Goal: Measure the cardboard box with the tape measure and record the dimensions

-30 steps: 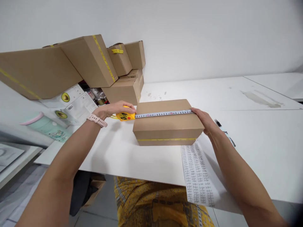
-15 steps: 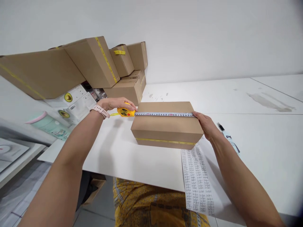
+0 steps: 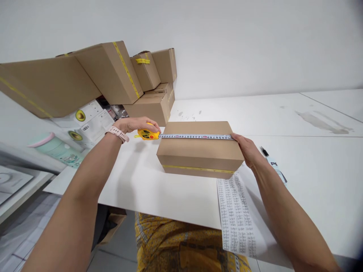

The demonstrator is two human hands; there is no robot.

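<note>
A closed brown cardboard box (image 3: 200, 151) with a yellow tape strip along its front lies on the white table (image 3: 312, 162). A white measuring tape blade (image 3: 195, 136) stretches across the box top from left to right. My left hand (image 3: 135, 124), with a pink watch on the wrist, is closed round the yellow tape measure case (image 3: 147, 133) just off the box's left edge. My right hand (image 3: 246, 149) presses the blade's end against the box's right edge, fingers closed on it.
Stacked cardboard boxes (image 3: 113, 75) lean at the back left, above white avocado-print cartons (image 3: 90, 122) and a mint container (image 3: 56, 149). A printed paper sheet (image 3: 236, 211) hangs over the table's near edge. A pen (image 3: 265, 152) and a label lie right of my right hand.
The yellow case has slid slightly left, away from the box's edge, drawing out a little more blade. My right hand stays at the right edge.
</note>
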